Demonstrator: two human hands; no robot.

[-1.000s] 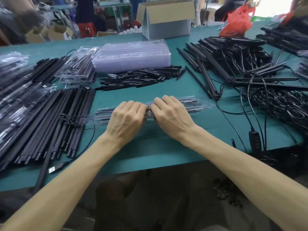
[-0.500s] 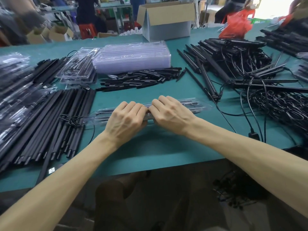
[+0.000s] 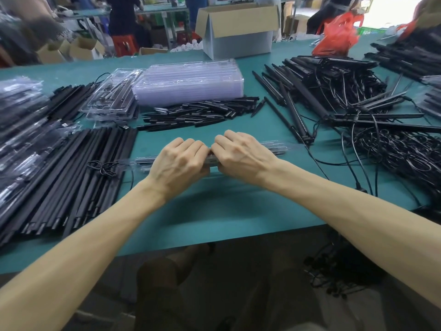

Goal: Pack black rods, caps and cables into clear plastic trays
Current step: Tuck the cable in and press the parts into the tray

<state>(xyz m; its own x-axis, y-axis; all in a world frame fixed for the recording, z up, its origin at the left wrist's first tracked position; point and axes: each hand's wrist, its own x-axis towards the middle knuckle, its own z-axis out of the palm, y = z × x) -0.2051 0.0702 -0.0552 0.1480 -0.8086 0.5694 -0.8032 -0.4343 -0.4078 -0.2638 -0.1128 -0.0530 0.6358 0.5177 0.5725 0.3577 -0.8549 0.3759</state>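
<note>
Both hands, left hand (image 3: 177, 161) and right hand (image 3: 241, 154), stay clamped on the long clear tray (image 3: 278, 148), now squeezed closer together at its middle.

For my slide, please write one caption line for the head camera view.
Both hands, left hand and right hand, press on a clear plastic tray on the green table between piles of black rods.

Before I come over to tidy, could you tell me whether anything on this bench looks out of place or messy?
The cables on the right are a loose tangle, with strands trailing off the table edge. One black rod lies slanted, apart from its pile. The tray under both hands looks straight.
</note>
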